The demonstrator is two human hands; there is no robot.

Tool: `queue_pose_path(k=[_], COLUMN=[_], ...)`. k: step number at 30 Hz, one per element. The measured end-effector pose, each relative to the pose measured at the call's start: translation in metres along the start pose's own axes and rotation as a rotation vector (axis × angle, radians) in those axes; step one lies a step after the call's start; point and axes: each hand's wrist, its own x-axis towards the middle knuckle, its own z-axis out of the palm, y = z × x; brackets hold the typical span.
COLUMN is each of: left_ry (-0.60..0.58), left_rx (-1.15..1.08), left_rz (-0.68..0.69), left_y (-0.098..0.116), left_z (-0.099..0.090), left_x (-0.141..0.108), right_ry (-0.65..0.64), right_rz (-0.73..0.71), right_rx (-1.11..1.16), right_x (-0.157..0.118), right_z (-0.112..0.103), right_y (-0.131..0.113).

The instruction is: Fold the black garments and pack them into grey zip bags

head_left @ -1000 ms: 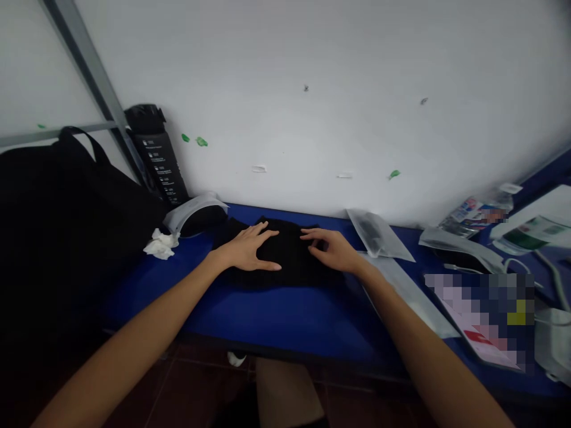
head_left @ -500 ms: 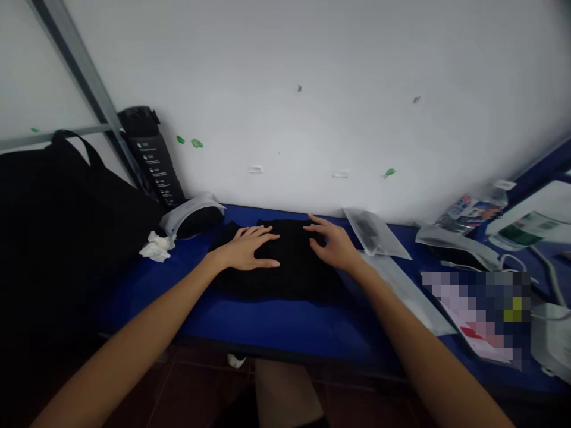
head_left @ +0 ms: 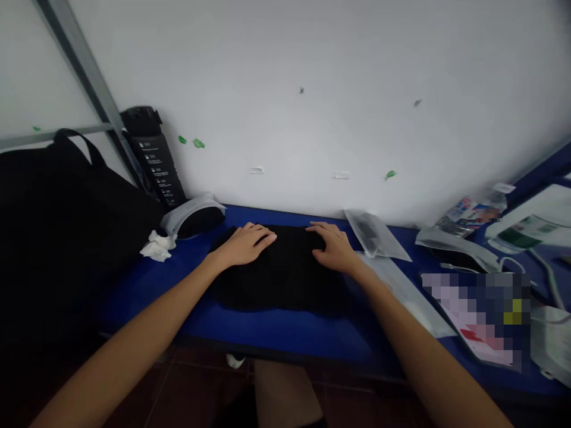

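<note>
A folded black cloth (head_left: 288, 279), perhaps a garment, lies flat on the blue tabletop (head_left: 267, 336) in front of me. Palm down on its left part rests my left hand (head_left: 247, 244), open, its fingers pointing forward and the thumb reaching right. On the cloth's far right part is my right hand (head_left: 332, 245), also open, with its fingers stretched towards the left and its thumb apart from them. Neither hand grasps anything that I can see. The cloth's dark surface hides its folds.
At left stand a black bag (head_left: 66, 226), a black bottle (head_left: 154, 157), a pouch (head_left: 196, 217) and crumpled tissue (head_left: 158, 245). Frosted bags (head_left: 379, 235), a clear plastic bottle (head_left: 473, 211) and a blurred flat item (head_left: 477, 321) lie at right. A white wall (head_left: 289, 131) rises behind.
My left thumb has moved forward, nearer its fingers. My right fingers have lowered and drawn closer together. The cloth's near edge sits slightly closer to me.
</note>
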Motion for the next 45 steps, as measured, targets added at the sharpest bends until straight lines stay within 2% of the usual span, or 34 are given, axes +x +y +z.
queue_pose_path(k=[3, 6, 16, 23, 27, 30, 37, 42, 45], left_ry=[-0.009, -0.029, 0.054, 0.103, 0.075, 0.067, 0.179, 0.209, 0.258], left_rx=[0.033, 0.040, -0.008, -0.203, -0.168, -0.153, -0.298, -0.149, -0.132], left_rz=[-0.022, -0.075, -0.005, -0.001, -0.010, 0.023, 0.122, 0.037, -0.013], left_y=[-0.006, -0.010, -0.011, -0.007, -0.007, -0.007, -0.008, -0.010, -0.013], left_z=[0.004, 0.005, 0.004, 0.008, 0.008, 0.009, 0.012, 0.011, 0.010], left_x=[0.000, -0.001, 0.003, 0.003, 0.003, 0.004, 0.007, 0.009, 0.011], right_ry=[-0.045, -0.063, 0.059, 0.093, 0.023, 0.029, 0.126, 0.173, 0.205], right_rz=[-0.069, -0.052, 0.042, -0.052, -0.063, -0.065, 0.011, 0.089, 0.135], right_rx=[0.023, -0.008, -0.062, 0.036, 0.141, 0.202, 0.150, 0.098, 0.063], right_x=[-0.001, -0.001, -0.001, 0.001, 0.003, 0.003, 0.003, 0.004, 0.004], right_z=[0.009, 0.013, 0.007, 0.000, -0.007, -0.008, -0.005, -0.004, -0.003], right_y=[0.005, 0.008, 0.012, 0.011, 0.007, 0.007, 0.011, 0.011, 0.013])
